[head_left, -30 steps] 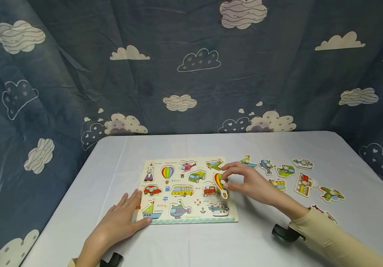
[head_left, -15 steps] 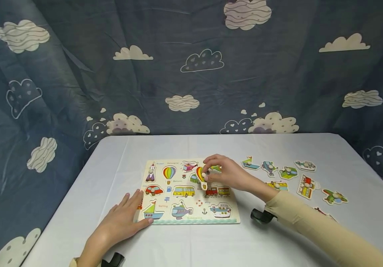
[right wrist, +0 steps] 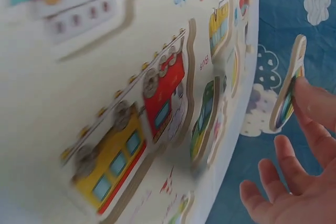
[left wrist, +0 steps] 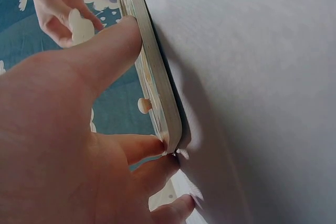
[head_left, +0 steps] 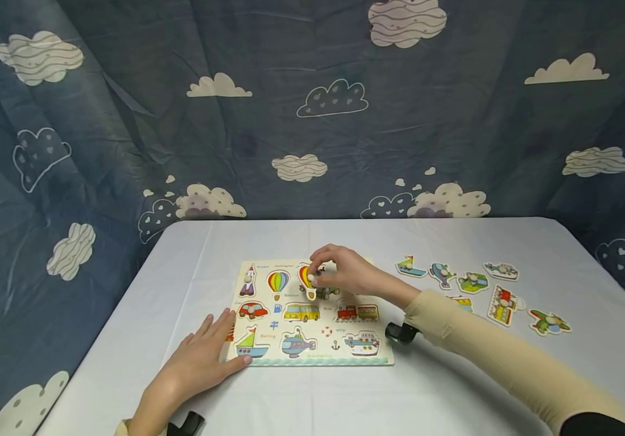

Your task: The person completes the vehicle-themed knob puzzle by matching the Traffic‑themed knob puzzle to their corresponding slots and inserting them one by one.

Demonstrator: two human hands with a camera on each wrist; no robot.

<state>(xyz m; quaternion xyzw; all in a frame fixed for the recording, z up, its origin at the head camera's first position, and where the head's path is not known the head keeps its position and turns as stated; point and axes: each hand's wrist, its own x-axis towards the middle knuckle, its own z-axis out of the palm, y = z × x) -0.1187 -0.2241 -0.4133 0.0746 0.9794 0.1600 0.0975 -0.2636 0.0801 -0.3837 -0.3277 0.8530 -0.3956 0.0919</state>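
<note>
My right hand (head_left: pixel 350 272) pinches a hot-air balloon puzzle piece (head_left: pixel 303 277) by its knob, over the upper middle of a wooden puzzle board (head_left: pixel 323 362). The balloon piece (right wrist: pixel 287 90) stands tilted above the board in the right wrist view, its other fingers spread. Left of it on the board lies the balloon picture (head_left: pixel 277 280). My left hand (head_left: pixel 198 351) rests at the board's front left corner, thumb on the front edge and fingers along the left side. A rocket piece (head_left: pixel 248 283) and a red car piece (head_left: pixel 252 310) with knobs sit in the board.
Right of the board lie several loose knobbed pieces, among them a sailboat (head_left: pixel 410 267), a submarine (head_left: pixel 442 275), a truck (head_left: pixel 473 283), a ship (head_left: pixel 501 270), a train (head_left: pixel 502 304) and an airplane (head_left: pixel 549 323). My right sleeve (head_left: pixel 487 345) partly covers a yellow piece (head_left: pixel 462 303).
My right hand has carried the balloon piece leftward and up across the board, from its right edge to near the balloon picture. The left hand has stayed at the corner.
</note>
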